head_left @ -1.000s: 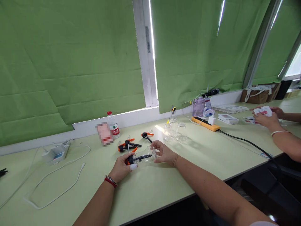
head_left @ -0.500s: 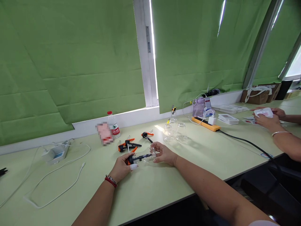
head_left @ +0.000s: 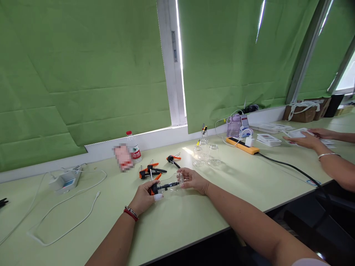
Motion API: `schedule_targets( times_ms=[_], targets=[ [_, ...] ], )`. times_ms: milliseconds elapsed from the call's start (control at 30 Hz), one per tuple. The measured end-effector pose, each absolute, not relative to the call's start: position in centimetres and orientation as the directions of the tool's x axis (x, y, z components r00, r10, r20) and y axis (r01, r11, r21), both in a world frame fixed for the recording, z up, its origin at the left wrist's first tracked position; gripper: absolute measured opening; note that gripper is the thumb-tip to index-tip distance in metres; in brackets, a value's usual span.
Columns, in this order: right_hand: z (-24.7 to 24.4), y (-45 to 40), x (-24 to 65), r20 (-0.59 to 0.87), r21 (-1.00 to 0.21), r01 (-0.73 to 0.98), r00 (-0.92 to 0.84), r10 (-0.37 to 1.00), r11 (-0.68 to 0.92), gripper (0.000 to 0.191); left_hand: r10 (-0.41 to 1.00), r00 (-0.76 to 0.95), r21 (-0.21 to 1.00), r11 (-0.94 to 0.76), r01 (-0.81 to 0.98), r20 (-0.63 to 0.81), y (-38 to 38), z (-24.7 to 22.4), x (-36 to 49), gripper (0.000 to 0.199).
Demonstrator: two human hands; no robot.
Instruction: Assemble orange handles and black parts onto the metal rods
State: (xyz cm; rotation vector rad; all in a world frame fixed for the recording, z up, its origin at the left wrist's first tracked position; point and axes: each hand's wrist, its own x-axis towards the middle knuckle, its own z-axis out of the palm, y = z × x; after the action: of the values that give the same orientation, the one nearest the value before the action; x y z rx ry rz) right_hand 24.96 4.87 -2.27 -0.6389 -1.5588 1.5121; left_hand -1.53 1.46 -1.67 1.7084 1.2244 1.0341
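Note:
In front of me a clear bottle (head_left: 173, 189) lies on its side, low over the table. My left hand (head_left: 142, 198), with a white wrap on one finger, is closed around a black-and-orange bottle top (head_left: 155, 188) at the bottle's mouth. A black tube from this top reaches inside the bottle. At the other end, the fingers of my right hand (head_left: 193, 180) are closed on the clear base. Just beyond my hands are several similar black-and-orange tops (head_left: 152, 171) with metal spouts. Whether the top is screwed down, I cannot tell.
Clear bottles (head_left: 213, 154) stand behind, right of centre. A red-capped water bottle (head_left: 133, 147) stands near the wall. An orange power strip (head_left: 242, 146) trails a black cable. White cables and a charger (head_left: 66, 180) lie left. A co-worker's hands (head_left: 307, 139) hold a white item.
My hands, the bottle and its top stay almost exactly where they were. At the right, the co-worker's hands have lowered and tilted the white item.

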Motion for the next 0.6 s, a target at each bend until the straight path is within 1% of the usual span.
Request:
schedule_targets(
  times_ms=[133, 233, 400, 500, 600],
  targets=[
    [-2.24, 4.84, 24.82, 0.180, -0.976, -0.198, -0.496, 0.850, 0.092, 0.061, 0.965, 0.202, 0.910, -0.229, 0.345, 0.166, 1.39, -1.64, -1.60, 0.064],
    [-2.27, 4.90, 24.65, 0.167, -0.983, -0.141, -0.467, 0.868, 0.114, 0.058, 0.967, 0.200, 0.916, -0.217, 0.338, 0.155, 1.42, -1.66, -1.63, 0.065],
    [-2.20, 4.99, 24.35, 0.165, -0.986, -0.041, -0.437, 0.884, 0.164, 0.050, 0.966, 0.189, 0.920, -0.232, 0.316, 0.178, 1.50, -1.79, -1.64, 0.066],
    [-2.14, 4.97, 24.19, 0.176, -0.980, 0.015, -0.417, 0.892, 0.200, 0.053, 0.961, 0.197, 0.910, -0.254, 0.328, 0.197, 1.60, -1.97, -1.72, 0.063],
    [-2.09, 4.83, 24.20, 0.158, -0.982, 0.026, -0.406, 0.900, 0.184, 0.059, 0.959, 0.199, 0.905, -0.261, 0.336, 0.202, 1.66, -2.06, -1.73, 0.059]
  ],
)
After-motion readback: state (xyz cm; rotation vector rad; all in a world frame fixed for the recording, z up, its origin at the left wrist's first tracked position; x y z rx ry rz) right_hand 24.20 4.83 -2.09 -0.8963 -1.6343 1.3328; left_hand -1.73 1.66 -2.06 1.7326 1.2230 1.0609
